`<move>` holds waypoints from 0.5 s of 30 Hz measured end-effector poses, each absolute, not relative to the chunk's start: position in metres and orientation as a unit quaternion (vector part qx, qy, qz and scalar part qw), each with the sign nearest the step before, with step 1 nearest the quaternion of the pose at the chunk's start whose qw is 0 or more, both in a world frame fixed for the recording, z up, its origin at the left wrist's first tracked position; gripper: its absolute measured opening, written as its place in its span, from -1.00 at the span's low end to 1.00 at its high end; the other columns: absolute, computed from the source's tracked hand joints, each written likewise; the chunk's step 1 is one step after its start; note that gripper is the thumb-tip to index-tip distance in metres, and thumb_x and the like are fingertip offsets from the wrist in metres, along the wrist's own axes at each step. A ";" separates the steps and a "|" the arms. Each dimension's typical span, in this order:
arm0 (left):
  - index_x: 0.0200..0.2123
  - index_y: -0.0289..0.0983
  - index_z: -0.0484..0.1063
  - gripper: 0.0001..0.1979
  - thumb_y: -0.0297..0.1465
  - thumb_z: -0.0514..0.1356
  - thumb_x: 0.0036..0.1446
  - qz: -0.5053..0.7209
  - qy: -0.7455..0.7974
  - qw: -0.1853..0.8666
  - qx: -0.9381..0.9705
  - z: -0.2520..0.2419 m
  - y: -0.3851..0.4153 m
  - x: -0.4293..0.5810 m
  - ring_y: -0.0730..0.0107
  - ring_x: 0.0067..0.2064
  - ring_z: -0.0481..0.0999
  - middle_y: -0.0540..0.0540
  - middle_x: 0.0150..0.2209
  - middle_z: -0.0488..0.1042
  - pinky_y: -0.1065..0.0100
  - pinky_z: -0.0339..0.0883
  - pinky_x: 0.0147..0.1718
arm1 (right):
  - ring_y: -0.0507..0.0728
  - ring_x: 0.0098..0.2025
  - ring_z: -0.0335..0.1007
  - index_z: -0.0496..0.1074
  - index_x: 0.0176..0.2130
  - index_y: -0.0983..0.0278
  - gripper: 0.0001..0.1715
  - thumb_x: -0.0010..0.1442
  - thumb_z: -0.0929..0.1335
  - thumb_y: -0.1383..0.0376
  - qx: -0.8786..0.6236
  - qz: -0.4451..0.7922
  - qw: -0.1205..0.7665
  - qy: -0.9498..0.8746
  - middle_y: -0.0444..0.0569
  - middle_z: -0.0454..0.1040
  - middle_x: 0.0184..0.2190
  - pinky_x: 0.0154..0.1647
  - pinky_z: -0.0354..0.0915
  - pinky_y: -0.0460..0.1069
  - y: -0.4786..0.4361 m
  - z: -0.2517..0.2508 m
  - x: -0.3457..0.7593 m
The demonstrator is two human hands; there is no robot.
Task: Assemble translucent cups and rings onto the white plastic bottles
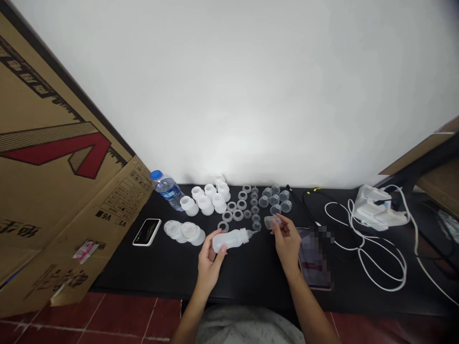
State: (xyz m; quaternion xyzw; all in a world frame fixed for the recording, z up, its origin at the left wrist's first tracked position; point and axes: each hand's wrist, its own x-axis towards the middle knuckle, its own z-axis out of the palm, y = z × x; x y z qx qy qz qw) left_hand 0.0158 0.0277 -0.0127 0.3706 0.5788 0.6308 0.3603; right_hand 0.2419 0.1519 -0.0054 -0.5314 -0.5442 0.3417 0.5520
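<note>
My left hand (211, 260) is closed around a white baby bottle (231, 239), which lies sideways with its collar and clear nipple pointing right. Between the fingers of my right hand (288, 241) is a clear cap (271, 221), held a little to the right of the nipple. Behind the bottle, collar rings (237, 215) and clear nipples (255, 209) are laid out in columns. More clear caps (275, 199) stand grouped behind my right hand. White bottle bodies (205, 204) stand upright to the back left, and two short stacks of white pieces (191, 231) sit left of my left hand.
A water bottle (168, 188) with a blue cap leans near the wall. A white phone-like device (147, 232) lies at left beside a large cardboard box (64, 191). Right of my right hand are a tablet (313, 260), coiled white cable (385, 282) and a white charger (378, 208).
</note>
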 end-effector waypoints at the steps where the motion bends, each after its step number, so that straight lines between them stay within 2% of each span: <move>1: 0.23 -0.19 0.48 -0.46 -0.06 0.37 0.31 0.630 0.579 0.360 0.371 -0.012 0.027 0.016 -0.02 0.14 0.66 -0.28 0.19 0.60 0.25 0.64 -0.15 | 0.19 -0.36 0.54 0.57 0.11 0.25 -0.46 0.36 0.49 -0.07 -0.523 0.368 0.568 -0.518 0.08 0.67 -0.19 -0.22 0.48 0.11 0.153 -0.004 0.243; 7: 0.20 -0.19 0.49 -0.46 -0.04 0.38 0.29 0.624 0.588 0.350 0.376 -0.012 0.027 0.016 -0.04 0.14 0.66 -0.27 0.17 0.61 0.21 0.64 -0.11 | 0.12 -0.37 0.56 0.57 0.05 0.21 -0.52 0.30 0.55 -0.03 -0.455 0.492 0.604 -0.432 0.15 0.67 0.06 -0.20 0.53 0.10 0.154 0.000 0.242; 12: 0.18 -0.19 0.50 -0.48 -0.05 0.39 0.28 0.627 0.592 0.338 0.377 -0.013 0.026 0.015 -0.04 0.13 0.66 -0.27 0.15 0.62 0.17 0.64 -0.06 | 0.15 -0.35 0.52 0.60 -0.07 0.18 -0.60 0.30 0.55 -0.05 -0.382 0.592 0.538 -0.462 0.09 0.70 -0.07 -0.37 0.50 0.05 0.146 0.005 0.236; 15: 0.17 -0.20 0.51 -0.49 -0.07 0.39 0.28 0.628 0.589 0.337 0.380 -0.013 0.026 0.015 -0.02 0.12 0.66 -0.27 0.14 0.62 0.18 0.64 -0.06 | 0.15 -0.36 0.52 0.63 -0.12 0.18 -0.63 0.26 0.59 -0.01 -0.365 0.608 0.507 -0.490 0.06 0.70 -0.12 -0.35 0.50 0.05 0.142 0.008 0.232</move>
